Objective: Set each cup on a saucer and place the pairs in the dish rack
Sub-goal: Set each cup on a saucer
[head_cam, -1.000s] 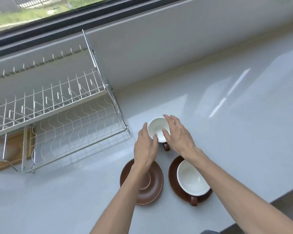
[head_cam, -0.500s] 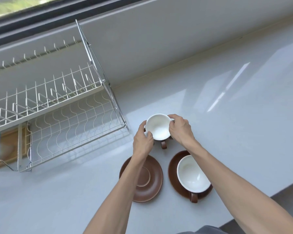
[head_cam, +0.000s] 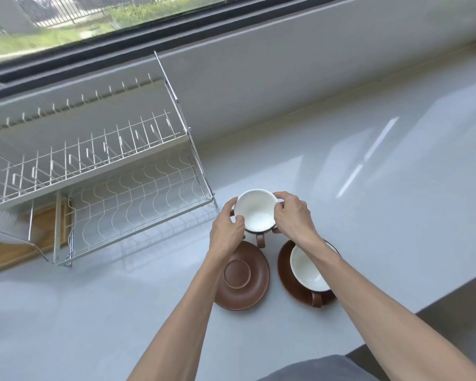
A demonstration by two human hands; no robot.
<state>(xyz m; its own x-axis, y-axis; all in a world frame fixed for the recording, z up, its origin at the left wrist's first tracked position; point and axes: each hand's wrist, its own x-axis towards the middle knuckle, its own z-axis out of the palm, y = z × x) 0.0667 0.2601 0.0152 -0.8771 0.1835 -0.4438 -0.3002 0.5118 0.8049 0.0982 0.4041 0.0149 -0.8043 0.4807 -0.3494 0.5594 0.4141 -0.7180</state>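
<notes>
**Cup held over the grey surface, bare saucer waiting**

Grey surface (head_cam: 368, 215) under a window, rack (head_cam: 121, 188) at 9 o'clock. Both hands clasp one cup (head_cam: 256, 210): left hand (head_cam: 226, 232) on its 8 o'clock side, right hand (head_cam: 294, 215) at 3 o'clock, handle toward 6. I cannot tell whether it is lifted. The bare saucer (head_cam: 245, 295) lies at 6 o'clock of the grip. Best to keep the cup level and seat its foot in the saucer's centre ring. Another cup (head_cam: 308, 270) already sits on its saucer (head_cam: 285, 270).
</notes>
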